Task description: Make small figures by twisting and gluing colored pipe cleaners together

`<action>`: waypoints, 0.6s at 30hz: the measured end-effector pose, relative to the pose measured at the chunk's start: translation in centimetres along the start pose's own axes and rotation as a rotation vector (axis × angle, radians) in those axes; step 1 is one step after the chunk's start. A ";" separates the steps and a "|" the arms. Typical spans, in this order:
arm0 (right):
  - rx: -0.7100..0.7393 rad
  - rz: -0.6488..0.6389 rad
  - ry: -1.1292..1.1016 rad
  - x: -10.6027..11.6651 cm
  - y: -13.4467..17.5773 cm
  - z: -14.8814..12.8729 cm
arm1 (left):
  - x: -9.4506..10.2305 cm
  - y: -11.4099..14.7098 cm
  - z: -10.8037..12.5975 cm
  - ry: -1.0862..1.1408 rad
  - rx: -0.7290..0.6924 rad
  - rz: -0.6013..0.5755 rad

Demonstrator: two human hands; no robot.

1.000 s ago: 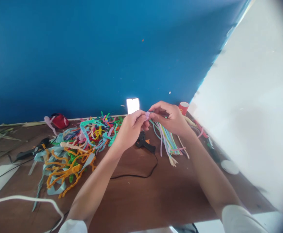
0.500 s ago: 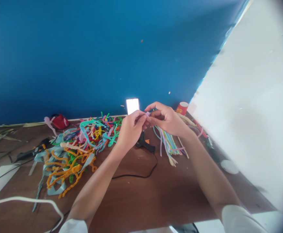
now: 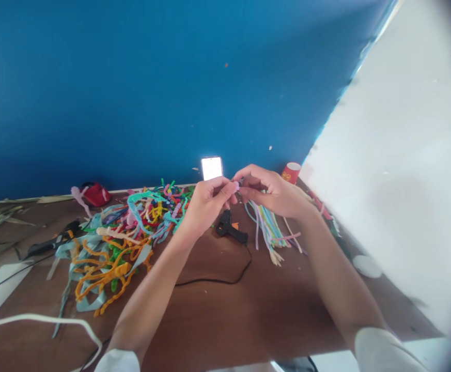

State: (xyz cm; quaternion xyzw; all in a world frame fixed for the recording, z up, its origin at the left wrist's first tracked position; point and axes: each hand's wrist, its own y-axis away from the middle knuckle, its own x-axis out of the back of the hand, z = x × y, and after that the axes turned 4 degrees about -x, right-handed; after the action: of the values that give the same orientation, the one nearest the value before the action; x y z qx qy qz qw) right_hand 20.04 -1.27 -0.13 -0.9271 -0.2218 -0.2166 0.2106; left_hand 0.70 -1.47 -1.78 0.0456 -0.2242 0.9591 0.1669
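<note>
A small lilac fuzzy piece, apparently a curled pipe cleaner [image 3: 236, 186], is pinched between the thumb and fingers of my left hand [image 3: 210, 201]. My right hand [image 3: 269, 190] is at its other side, fingers bent and thumb tip close against it; the exact contact is partly hidden. Below the hands a black glue gun [image 3: 230, 227] lies on the table. To the right, partly behind my right hand, rests a bundle of pastel pipe cleaners [image 3: 269, 232]. A lit phone [image 3: 212, 168] leans against the wall behind my left hand.
A tangled heap of coloured pipe cleaners [image 3: 120, 248] covers the left of the brown table [image 3: 225, 320]. Farther left lies another black tool [image 3: 52, 242]. A red cup [image 3: 291, 172] and a white round disc [image 3: 367, 266] are at right. A white cable [image 3: 55, 319] crosses the front left.
My right hand has shifted slightly right, and its fingers have opened a little around the lilac piece. More of that piece shows now. The left hand has barely moved.
</note>
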 end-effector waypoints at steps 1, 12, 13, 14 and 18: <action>0.013 -0.021 0.017 0.2 0.1 0.0 | 0.1 0.0 0.1 -0.006 -0.001 -0.029; 0.153 0.011 0.115 0.4 0.1 0.7 | 1.8 0.1 0.1 0.043 0.170 -0.355; 0.174 0.020 0.141 0.3 0.0 0.6 | 2.0 0.0 0.0 0.051 0.181 -0.365; 0.192 0.022 0.174 0.3 0.0 0.5 | 2.2 0.0 -0.1 0.056 0.191 -0.374; 0.261 0.075 0.352 0.1 0.0 0.4 | 2.3 -0.3 -0.6 0.052 0.185 -0.338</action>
State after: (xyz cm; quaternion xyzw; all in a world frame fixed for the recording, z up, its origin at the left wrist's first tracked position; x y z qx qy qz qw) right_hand 20.23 -1.02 -0.37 -0.8475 -0.1732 -0.3364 0.3722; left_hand -1.34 -0.24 -1.85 0.0732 -0.1197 0.9347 0.3265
